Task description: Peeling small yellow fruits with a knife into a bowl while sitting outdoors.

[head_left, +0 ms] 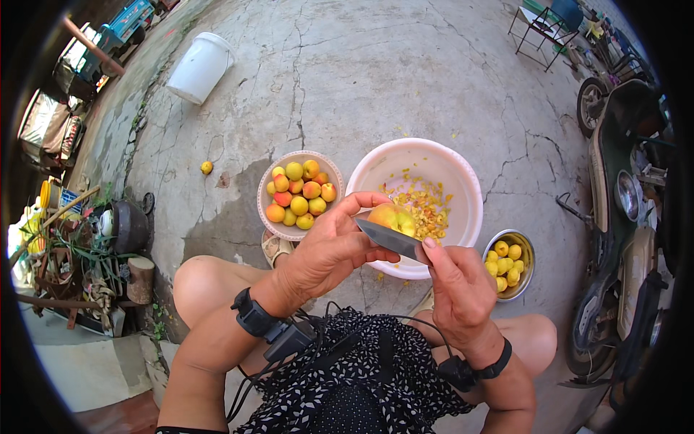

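Observation:
My left hand holds a yellow-orange peach, part of its skin pared away. In my right hand is a knife with a broad dark blade, which lies across the near side of the peach. Both hands are above the near left part of a large pale pink basin. Yellow and reddish peelings lie in the basin. To its left a beige bowl holds several unpeeled peaches. At the right, a metal bowl contains several peeled yellow peaches.
One loose fruit rests on the cracked concrete. A white bucket is farther off at the left. Beyond the metal bowl, a motor scooter lines the right side. Potted plants and a log are at the left; a chair stands far right.

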The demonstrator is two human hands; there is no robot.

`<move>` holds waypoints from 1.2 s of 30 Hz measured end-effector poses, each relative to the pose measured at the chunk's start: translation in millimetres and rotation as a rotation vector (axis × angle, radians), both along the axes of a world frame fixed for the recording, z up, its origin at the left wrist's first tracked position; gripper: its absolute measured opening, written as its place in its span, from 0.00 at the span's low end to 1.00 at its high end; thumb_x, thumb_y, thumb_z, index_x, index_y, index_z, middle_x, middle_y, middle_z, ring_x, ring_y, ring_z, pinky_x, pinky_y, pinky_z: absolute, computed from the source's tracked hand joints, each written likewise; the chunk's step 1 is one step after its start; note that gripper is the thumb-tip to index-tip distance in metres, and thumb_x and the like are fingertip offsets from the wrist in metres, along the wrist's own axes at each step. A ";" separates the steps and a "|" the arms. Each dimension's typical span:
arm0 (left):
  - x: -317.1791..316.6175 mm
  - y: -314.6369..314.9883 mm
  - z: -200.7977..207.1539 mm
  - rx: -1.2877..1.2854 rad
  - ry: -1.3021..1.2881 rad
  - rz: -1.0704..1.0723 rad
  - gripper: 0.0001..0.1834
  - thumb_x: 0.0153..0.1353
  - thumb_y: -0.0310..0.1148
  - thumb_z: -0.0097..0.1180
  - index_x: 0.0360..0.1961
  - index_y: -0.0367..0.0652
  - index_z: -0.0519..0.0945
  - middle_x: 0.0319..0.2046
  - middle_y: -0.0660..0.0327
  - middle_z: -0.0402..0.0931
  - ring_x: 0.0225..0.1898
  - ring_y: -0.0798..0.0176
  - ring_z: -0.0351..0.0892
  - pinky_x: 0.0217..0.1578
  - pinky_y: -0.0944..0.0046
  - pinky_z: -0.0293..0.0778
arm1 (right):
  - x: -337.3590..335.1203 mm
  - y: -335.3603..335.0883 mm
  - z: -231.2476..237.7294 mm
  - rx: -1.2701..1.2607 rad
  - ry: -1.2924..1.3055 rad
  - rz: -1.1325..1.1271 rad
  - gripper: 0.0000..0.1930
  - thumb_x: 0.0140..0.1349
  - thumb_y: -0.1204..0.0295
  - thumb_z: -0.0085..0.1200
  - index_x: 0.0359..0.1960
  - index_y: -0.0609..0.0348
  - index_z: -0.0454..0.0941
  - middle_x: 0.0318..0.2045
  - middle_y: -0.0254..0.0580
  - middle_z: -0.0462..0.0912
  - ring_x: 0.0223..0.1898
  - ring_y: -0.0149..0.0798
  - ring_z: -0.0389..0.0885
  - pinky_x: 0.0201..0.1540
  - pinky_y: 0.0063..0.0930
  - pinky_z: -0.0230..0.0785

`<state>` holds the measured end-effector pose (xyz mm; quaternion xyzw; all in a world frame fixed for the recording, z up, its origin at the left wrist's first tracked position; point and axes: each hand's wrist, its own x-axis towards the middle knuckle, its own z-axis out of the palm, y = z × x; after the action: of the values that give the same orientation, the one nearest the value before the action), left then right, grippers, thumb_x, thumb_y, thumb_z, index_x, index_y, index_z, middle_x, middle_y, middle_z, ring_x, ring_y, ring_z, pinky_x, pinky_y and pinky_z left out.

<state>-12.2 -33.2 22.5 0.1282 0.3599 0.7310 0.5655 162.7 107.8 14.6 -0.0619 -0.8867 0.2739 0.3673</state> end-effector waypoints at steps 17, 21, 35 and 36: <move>2.6 0.5 -11.8 -0.024 -0.012 -0.097 0.29 0.63 0.28 0.64 0.63 0.41 0.67 0.54 0.55 0.77 0.54 0.60 0.80 0.51 0.59 0.80 | -4.3 1.2 7.0 0.164 0.011 0.063 0.27 0.46 0.86 0.60 0.54 0.64 0.82 0.32 0.43 0.78 0.27 0.42 0.77 0.26 0.34 0.70; 4.0 -2.8 -9.2 0.035 -0.053 -0.112 0.29 0.63 0.27 0.64 0.63 0.41 0.66 0.53 0.55 0.77 0.52 0.60 0.81 0.50 0.58 0.80 | -4.2 3.9 5.5 0.158 0.008 0.030 0.28 0.44 0.86 0.59 0.53 0.63 0.82 0.32 0.43 0.78 0.28 0.42 0.77 0.27 0.34 0.70; 1.4 -3.0 -9.5 -0.039 0.167 -0.135 0.25 0.61 0.20 0.63 0.58 0.37 0.69 0.52 0.55 0.78 0.51 0.62 0.82 0.52 0.61 0.80 | -1.9 6.8 7.2 0.118 -0.008 0.079 0.26 0.47 0.88 0.57 0.52 0.66 0.81 0.31 0.45 0.79 0.28 0.44 0.79 0.28 0.35 0.72; 1.7 -3.6 -11.1 -0.040 0.167 -0.135 0.25 0.61 0.20 0.63 0.58 0.37 0.69 0.52 0.55 0.78 0.51 0.62 0.82 0.52 0.61 0.80 | -1.9 4.6 9.1 0.138 -0.014 0.090 0.26 0.47 0.87 0.57 0.52 0.67 0.81 0.31 0.45 0.79 0.28 0.44 0.79 0.27 0.35 0.72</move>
<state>-10.5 -36.8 11.3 0.2015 0.4108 0.6705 0.5839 160.8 112.4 23.7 0.0016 -0.9080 0.2277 0.3517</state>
